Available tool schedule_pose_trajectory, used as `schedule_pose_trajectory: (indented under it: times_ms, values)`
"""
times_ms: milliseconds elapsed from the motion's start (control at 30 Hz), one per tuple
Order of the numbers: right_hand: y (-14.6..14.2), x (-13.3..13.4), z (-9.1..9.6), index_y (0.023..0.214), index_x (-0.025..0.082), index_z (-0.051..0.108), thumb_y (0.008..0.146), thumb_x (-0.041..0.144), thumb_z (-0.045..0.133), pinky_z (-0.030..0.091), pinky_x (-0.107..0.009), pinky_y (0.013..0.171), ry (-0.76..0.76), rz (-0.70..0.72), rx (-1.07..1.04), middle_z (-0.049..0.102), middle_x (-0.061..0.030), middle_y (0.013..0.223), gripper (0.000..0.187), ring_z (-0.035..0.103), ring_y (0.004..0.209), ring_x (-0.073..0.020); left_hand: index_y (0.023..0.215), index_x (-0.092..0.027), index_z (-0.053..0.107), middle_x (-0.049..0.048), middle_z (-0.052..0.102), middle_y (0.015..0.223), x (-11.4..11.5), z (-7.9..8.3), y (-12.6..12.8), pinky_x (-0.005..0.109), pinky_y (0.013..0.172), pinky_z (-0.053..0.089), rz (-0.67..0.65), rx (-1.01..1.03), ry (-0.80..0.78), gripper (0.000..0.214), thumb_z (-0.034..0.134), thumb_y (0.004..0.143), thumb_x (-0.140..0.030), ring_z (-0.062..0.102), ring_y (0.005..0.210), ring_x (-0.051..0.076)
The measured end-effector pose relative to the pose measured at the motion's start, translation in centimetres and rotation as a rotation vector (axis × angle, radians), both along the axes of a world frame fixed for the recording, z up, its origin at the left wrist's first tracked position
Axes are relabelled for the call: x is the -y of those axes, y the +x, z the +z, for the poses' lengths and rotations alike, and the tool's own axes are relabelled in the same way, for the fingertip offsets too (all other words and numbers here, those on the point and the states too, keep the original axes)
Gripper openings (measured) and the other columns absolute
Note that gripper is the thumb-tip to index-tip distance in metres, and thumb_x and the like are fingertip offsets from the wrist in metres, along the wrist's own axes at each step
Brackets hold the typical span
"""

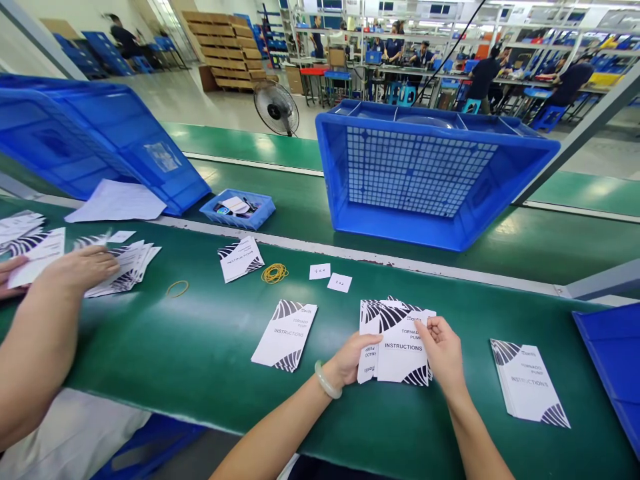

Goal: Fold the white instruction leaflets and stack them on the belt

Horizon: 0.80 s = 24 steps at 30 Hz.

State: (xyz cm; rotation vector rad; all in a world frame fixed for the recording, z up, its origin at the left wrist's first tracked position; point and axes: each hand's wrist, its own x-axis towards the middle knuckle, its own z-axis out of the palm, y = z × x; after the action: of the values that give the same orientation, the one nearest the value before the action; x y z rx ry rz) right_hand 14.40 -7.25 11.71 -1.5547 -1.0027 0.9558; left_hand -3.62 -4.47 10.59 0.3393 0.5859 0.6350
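Note:
Both my hands are on a fanned stack of instruction leaflets [403,360] just above the green table. My left hand [350,360], with a pale green bangle at the wrist, grips the stack's left edge with the thumb on top. At the upper right edge, my right hand [443,350] has its fingers curled and pinches the leaflets. To the left lies a neat pile of leaflets [286,335], and to the right another pile [529,383]. Two small handwritten cards [339,283] rest beyond my hands, beside a bundle of yellow rubber bands [275,273].
A co-worker's hand [83,267] handles more leaflets [127,267] at the left. A single rubber band [177,289] lies nearby. Large blue crates [400,230] stand tilted behind the table's ledge, with a small blue basket [260,213] between them. Another blue bin [613,373] borders the right.

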Motion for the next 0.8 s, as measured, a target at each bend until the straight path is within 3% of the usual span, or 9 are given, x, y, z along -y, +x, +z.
schedule_pose_trajectory:
  times_ms: [300, 500, 800]
  values:
    - [-0.41, 0.34, 0.67, 0.061, 0.020, 0.044, 0.083, 0.050, 0.051, 0.029, -0.024, 0.045, -0.001, 0.073, 0.116, 0.042, 0.0032, 0.055, 0.038, 0.037, 0.050, -0.0117, 0.116, -0.002, 0.055, 0.0198, 0.066, 0.103, -0.02, 0.03, 0.29, 0.045, 0.087, 0.048, -0.001, -0.059, -0.014, 0.041, 0.057, 0.077, -0.013, 0.066, 0.091, 0.029]
    - [-0.25, 0.25, 0.33, 0.072, 0.021, 0.049, 0.080, 0.048, 0.057, 0.032, -0.023, 0.044, -0.012, 0.025, 0.021, 0.046, 0.0035, 0.056, 0.029, 0.042, 0.050, -0.0125, 0.116, -0.002, 0.055, 0.0197, 0.066, 0.103, -0.02, -0.38, 0.08, 0.044, 0.088, 0.048, 0.002, -0.072, -0.023, 0.041, 0.058, 0.077, -0.015, 0.065, 0.093, 0.030]
    - [-0.22, 0.31, 0.45, 0.063, 0.020, 0.046, 0.082, 0.046, 0.055, 0.031, -0.023, 0.046, 0.020, 0.038, 0.042, 0.043, 0.0032, 0.057, 0.033, 0.038, 0.051, -0.0116, 0.112, -0.005, 0.057, 0.0191, 0.066, 0.106, 0.14, 0.23, 0.48, 0.042, 0.083, 0.052, -0.012, -0.075, -0.015, 0.039, 0.061, 0.075, -0.015, 0.066, 0.090, 0.029]
